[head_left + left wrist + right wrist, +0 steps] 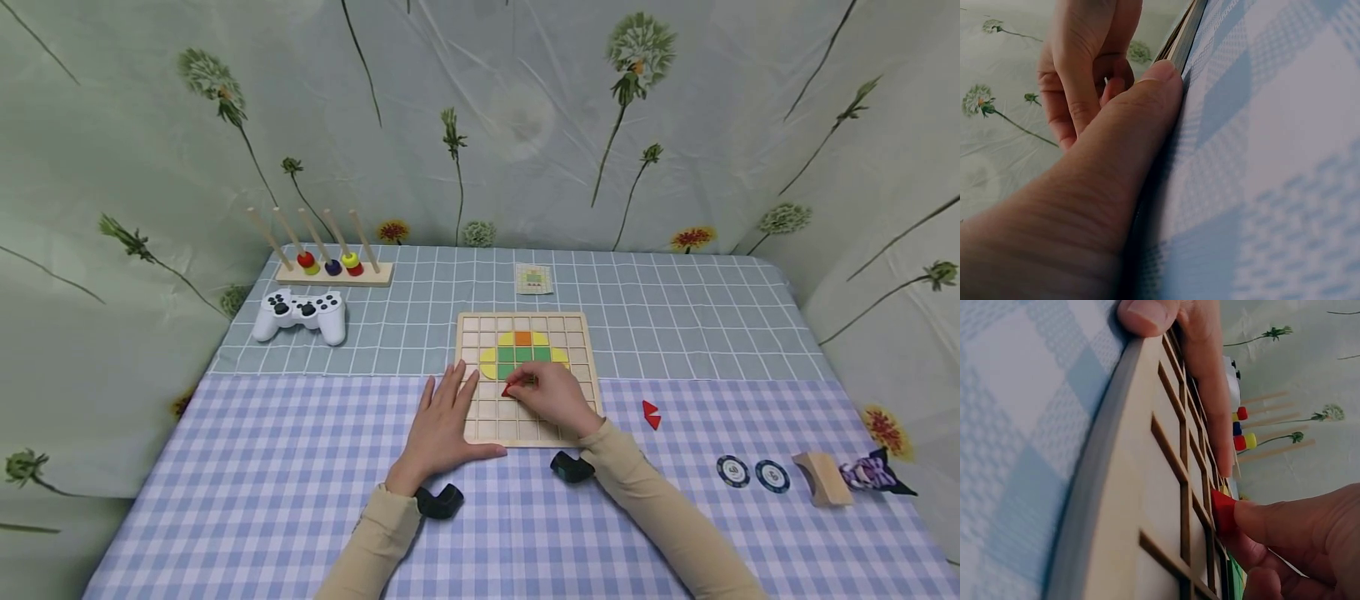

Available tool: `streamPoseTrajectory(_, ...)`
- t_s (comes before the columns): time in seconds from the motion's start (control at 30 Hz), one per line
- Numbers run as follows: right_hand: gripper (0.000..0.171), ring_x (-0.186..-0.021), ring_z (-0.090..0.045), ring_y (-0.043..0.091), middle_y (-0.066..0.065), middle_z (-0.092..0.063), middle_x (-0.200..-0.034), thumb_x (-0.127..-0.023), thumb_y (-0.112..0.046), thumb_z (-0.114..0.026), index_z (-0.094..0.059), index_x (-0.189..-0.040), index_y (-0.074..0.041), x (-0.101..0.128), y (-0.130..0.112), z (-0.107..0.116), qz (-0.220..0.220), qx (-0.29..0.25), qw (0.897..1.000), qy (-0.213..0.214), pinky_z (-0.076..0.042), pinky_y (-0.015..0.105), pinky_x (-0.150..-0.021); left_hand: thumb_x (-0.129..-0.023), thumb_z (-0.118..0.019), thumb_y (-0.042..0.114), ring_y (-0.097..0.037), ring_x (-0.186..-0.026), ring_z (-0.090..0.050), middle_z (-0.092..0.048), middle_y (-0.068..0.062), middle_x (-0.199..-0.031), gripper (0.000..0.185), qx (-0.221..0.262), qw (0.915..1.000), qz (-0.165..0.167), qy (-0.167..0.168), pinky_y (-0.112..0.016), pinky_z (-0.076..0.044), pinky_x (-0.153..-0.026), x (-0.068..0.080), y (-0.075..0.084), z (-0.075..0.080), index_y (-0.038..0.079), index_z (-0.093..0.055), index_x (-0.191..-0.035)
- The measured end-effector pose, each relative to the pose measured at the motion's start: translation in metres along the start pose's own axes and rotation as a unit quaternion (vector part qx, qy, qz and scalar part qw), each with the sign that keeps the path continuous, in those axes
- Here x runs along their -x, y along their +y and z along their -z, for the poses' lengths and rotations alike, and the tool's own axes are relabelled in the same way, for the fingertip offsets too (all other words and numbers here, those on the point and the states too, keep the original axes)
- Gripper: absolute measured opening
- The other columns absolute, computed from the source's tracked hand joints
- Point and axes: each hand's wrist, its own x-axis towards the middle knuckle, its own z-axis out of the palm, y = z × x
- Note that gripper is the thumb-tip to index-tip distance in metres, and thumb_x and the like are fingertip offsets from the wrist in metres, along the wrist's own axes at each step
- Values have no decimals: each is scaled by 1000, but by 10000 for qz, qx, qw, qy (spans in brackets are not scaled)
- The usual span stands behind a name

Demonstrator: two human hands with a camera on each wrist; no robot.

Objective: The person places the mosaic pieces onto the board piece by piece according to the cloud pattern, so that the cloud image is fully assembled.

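A wooden grid board lies on the checked tablecloth, with yellow, green and orange tiles set in its upper middle. My right hand pinches a small red tile over the board just below the coloured tiles; the red tile shows at my fingertips above the grid cells. My left hand lies flat with straight fingers on the board's left edge, its thumb along the board's near rim.
Another red piece lies right of the board. A pattern card sits behind it. A white game controller and a peg rack with rings stand at the back left. Two poker chips, a wooden block and a purple figure are at the right.
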Motion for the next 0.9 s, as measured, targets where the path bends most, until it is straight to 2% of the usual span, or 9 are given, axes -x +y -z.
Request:
streamPoseTrajectory(0.37, 4, -80, -61, 14, -6, -65, -82, -82, -13, -75, -77, -85, -15, 0, -1, -4, 49, 182, 9997, 163, -48, 32, -70, -66, -50, 86, -23, -143, -1, -8, -10, -158, 119, 36, 10000, -34, 77, -43, 2, -113, 1, 0, 0, 12, -18, -153)
streamPoseTrajectory(0.67, 4, -75, -58, 12, -7, -61, -78, -82, -16, -75, -77, -84, -14, -1, -4, -6, -122, 370, 9992, 96, -46, 31, -66, -66, -50, 86, -23, -143, -1, -7, -10, -158, 118, 50, 10000, -43, 73, -44, 2, -113, 1, -1, -1, 12, -18, -153)
streamPoseTrajectory(0.9, 4, -69, -53, 9, -10, -59, -73, -80, -21, -78, -76, -76, -19, -2, -5, -4, -320, 523, 9981, 89, -43, 28, -60, -66, -51, 86, -23, -143, 0, -7, -10, -158, 119, 82, 9999, -60, 91, -44, 2, -113, 2, 0, 0, 12, -17, -153)
